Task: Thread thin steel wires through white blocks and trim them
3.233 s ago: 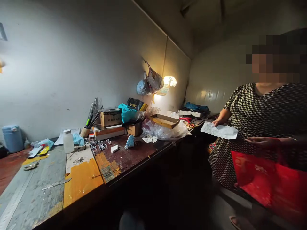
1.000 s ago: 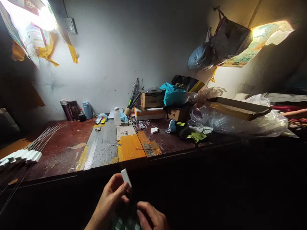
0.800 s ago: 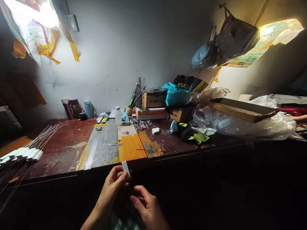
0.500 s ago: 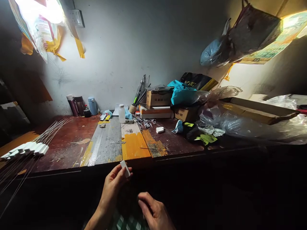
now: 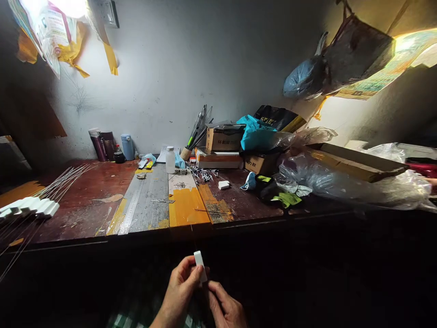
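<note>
by the bench [image 5: 85, 223], left hand [image 5: 181, 283] in narrow pinch on white block [image 5: 198, 259]

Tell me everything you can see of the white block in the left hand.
The white block is slim, rectangular, plain and smooth-looking; material unclear. The left hand pinches it in its fingers, this side of the table. It slants, upper end toward the left. A thin line, perhaps wire, shows above its top end. The right hand is at its lower end; contact is unclear.

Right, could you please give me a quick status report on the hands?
Left hand pinching white block. Right hand near its lower end, contact unclear. Cluttered workbench beyond, nothing visibly blocking the hands.
</note>
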Demonstrator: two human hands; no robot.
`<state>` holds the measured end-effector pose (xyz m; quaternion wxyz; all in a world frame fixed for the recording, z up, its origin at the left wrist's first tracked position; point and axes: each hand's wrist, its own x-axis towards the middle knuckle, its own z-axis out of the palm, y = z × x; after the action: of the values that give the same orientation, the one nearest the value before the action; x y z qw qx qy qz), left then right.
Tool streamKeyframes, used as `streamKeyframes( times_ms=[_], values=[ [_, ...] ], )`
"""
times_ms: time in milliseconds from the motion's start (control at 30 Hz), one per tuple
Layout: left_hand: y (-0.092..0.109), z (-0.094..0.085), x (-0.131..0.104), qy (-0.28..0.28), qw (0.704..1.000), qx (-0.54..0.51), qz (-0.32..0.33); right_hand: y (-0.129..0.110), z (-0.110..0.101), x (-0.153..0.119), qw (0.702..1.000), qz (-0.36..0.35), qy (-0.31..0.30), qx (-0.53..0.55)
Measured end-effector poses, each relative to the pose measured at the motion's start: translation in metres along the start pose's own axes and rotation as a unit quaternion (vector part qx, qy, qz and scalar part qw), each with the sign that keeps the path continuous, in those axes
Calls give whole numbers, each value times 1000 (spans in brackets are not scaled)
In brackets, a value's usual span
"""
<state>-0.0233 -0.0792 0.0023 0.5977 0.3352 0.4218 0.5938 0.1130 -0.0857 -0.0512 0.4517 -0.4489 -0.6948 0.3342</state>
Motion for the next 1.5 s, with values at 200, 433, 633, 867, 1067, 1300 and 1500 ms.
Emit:
streamKeyframes(
  times_ms=[200,433,633,867,1067,1300,1500],
  values=[
    [-10,-2,18,48,999,12,20,-6,-3,14,997,15,-1,-77],
    [-8,-8,37,73,997,21,27,-21,-13,29,994,-9,-38,-103],
    [-4,-9,50,110,993,27,28,-25,-13,46,988,-21,-73,-136],
    [4,-18,47,134,990,16,36,-42,-6,55,985,3,-108,-135],
    [9,-29,31,152,987,15,43,-47,4,50,989,-16,-115,-89],
    [-2,-8,49,122,990,11,63,-32,-9,52,985,-7,-85,-149],
    [-10,-4,51,111,992,-2,56,-29,-19,53,990,-42,-68,-113]
  ],
)
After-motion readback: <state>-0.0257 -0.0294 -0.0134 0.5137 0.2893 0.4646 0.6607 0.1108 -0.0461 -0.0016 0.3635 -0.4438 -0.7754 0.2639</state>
